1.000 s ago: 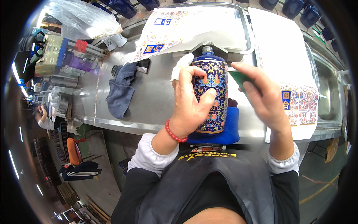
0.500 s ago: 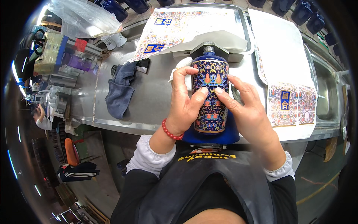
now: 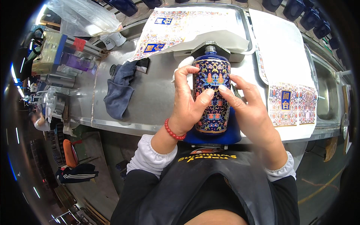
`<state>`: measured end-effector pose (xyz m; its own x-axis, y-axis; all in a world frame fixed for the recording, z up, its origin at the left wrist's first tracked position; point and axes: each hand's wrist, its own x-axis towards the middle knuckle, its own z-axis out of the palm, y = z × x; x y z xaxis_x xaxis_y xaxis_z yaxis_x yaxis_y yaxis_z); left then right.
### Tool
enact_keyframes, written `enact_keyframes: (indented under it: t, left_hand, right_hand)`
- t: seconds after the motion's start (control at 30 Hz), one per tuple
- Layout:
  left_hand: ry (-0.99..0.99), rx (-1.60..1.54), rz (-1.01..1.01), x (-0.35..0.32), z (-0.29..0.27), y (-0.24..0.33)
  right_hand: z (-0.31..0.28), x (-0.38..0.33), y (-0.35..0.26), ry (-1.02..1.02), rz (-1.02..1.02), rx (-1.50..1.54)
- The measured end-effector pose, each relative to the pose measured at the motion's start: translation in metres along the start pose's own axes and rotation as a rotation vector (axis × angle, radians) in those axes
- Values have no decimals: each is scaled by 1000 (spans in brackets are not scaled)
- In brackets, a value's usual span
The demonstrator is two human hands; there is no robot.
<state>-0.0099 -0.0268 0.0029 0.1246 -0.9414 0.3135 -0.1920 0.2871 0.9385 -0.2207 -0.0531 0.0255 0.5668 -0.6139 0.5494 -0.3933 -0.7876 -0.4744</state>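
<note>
A dark blue bottle (image 3: 212, 108), wrapped in a multicoloured floral decal with gold edging, lies before me with its neck pointing away. My left hand (image 3: 187, 99) grips its left side, the forefinger near the shoulder and the thumb pressed on the front of the decal. Against the right side rests my right hand (image 3: 249, 108), fingers at the edge and thumb tip on the decal beside the left thumb. Beneath the bottle shows a blue surface (image 3: 233, 131), and a dark angular piece (image 3: 221, 50) sits behind its neck. A white cloth (image 3: 185, 63) lies just beyond my left fingers.
Printed decal sheets (image 3: 168, 33) lie on a tray at the back, with another stack (image 3: 292, 105) at the right. A grey-blue towel (image 3: 120, 90) rests on the metal counter (image 3: 157, 97). A sink basin (image 3: 328, 97) is far right; several blue vessels (image 3: 294, 9) stand behind.
My left thumb has shifted slightly right across the decal, and my right thumb has slid a little away from me. The bottle stays in nearly the same place.
</note>
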Motion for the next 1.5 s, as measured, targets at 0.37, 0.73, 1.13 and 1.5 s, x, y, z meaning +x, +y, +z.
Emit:
enact_keyframes:
  t: [0.37,0.73,1.13,1.5]
  left_hand:
    - [-6,0,-11,0,1,0]
    - [7,-207,-111,-3,3,-1]
    - [95,45,328,-12,-3,3]
    - [-214,719,613,-17,-36,19]
  right_hand:
    - [4,-6,-1,0,-30,-26]
    - [2,-8,-10,-17,78,-1]
    - [6,-12,-2,13,31,-4]
    - [9,-15,1,42,1,4]
